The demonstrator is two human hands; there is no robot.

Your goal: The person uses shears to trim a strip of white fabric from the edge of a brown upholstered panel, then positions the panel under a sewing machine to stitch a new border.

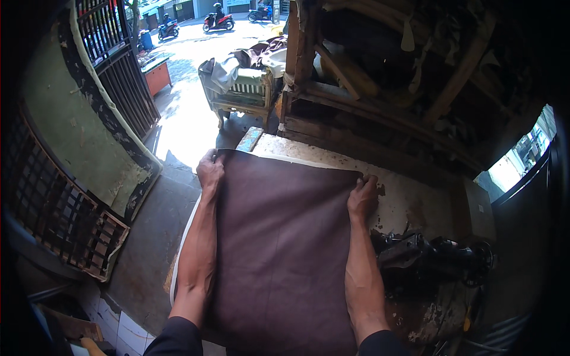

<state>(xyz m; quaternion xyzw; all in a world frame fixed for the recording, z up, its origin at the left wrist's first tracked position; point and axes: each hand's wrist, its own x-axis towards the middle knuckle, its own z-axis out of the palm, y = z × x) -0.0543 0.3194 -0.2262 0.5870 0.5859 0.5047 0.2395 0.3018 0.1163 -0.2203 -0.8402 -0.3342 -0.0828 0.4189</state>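
A large sheet of dark brown leather-like material (282,237) stretches between my hands and runs down toward my body. My left hand (210,170) pinches its far left corner, and my right hand (363,196) grips the far right corner. Both arms reach forward along the sheet's sides. A white layer (189,237) shows past the sheet's left and far edges. Beneath lies a worn, pale worktable (409,204). Close to my right forearm stands a black sewing machine (415,258). The sheet has faint creases and a slight sag between the corners.
A wooden chair frame (243,95) draped with cloth stands ahead. Dark wooden furniture frames (380,107) pile up at the far right. A green padded panel (101,136) and a webbed frame (65,207) lean on the left. Beyond the gate (119,65), motorbikes (218,21) are on the street.
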